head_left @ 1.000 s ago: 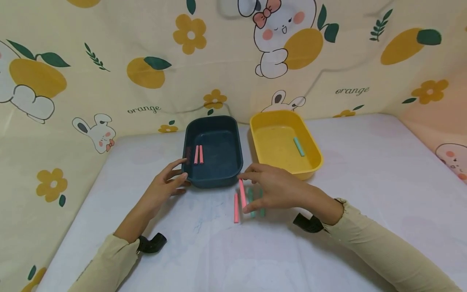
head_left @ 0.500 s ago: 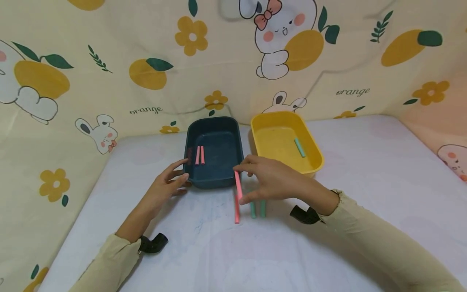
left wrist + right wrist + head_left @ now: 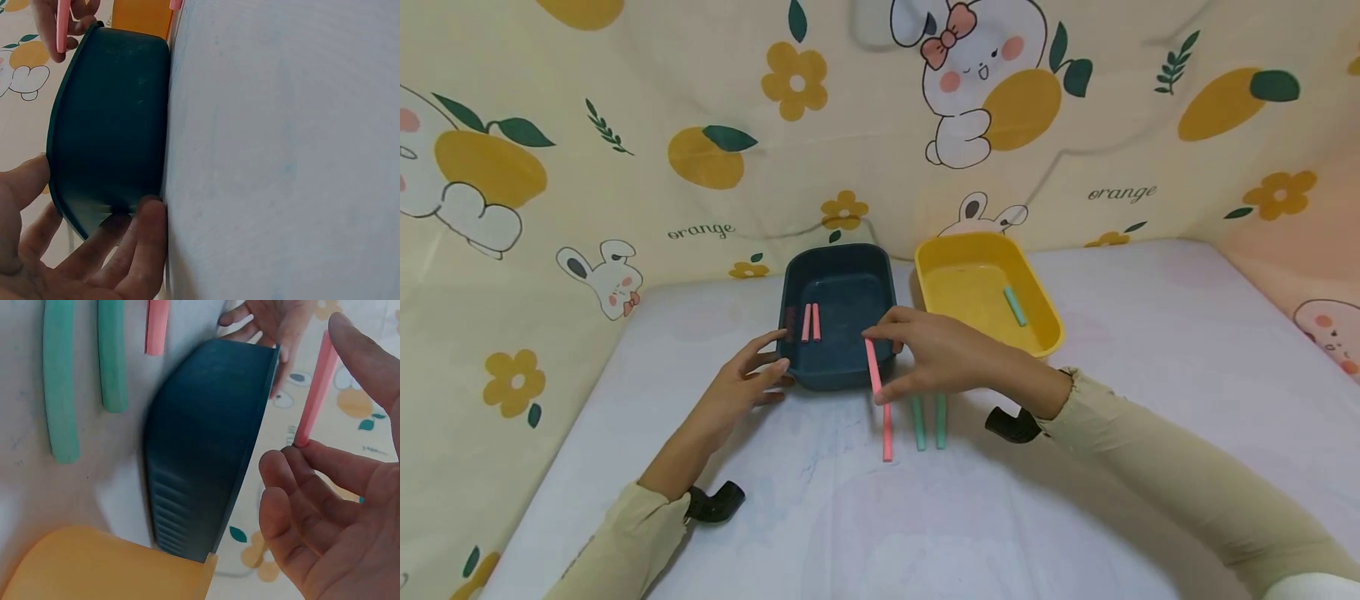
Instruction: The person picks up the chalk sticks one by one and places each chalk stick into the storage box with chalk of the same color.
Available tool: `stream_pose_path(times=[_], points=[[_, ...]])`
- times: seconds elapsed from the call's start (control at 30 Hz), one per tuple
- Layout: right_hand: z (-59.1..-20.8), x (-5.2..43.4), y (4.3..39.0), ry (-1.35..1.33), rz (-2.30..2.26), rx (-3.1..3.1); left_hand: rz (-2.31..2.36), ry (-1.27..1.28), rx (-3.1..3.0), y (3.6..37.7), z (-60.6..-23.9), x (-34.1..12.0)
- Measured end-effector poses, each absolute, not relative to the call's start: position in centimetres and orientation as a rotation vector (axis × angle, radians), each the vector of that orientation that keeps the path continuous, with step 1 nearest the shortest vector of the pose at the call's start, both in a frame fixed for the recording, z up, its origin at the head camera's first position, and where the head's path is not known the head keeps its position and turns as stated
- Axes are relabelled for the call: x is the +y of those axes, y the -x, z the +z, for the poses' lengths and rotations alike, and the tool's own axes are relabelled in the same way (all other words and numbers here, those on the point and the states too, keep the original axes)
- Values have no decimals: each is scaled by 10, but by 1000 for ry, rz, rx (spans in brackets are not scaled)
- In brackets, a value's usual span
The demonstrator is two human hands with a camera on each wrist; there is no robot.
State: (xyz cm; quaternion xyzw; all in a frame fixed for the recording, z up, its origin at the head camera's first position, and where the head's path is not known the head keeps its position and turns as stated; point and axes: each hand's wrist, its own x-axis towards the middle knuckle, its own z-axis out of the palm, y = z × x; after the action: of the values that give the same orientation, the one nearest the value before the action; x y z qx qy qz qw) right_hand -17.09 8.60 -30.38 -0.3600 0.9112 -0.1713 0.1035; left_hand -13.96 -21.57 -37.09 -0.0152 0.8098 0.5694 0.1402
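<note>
Right hand (image 3: 951, 358) has lifted one pink stick (image 3: 873, 366) off the bench (image 3: 1075, 500), pinched thumb-to-fingertips, now over the near rim of the dark blue tray (image 3: 838, 312). Two pink sticks already inside. Left hand (image 3: 741, 385) stays braced on the tray corner, fingers loosely spread. Release looks imminent, probably.

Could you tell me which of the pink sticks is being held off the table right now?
The pink stick pinched in the right hand at the dark blue tray's near right corner. Two others lie inside that tray; one lies on the table.
</note>
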Motion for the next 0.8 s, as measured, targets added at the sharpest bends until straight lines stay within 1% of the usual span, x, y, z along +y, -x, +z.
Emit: stream_pose_path(times=[0.23,0.8], points=[[-303,76,181,1019,-546,2651,1641,45,2341,140,-373,-216],[-309,51,224,1056,-578,2598,1624,5,2357,142,-374,-216]])
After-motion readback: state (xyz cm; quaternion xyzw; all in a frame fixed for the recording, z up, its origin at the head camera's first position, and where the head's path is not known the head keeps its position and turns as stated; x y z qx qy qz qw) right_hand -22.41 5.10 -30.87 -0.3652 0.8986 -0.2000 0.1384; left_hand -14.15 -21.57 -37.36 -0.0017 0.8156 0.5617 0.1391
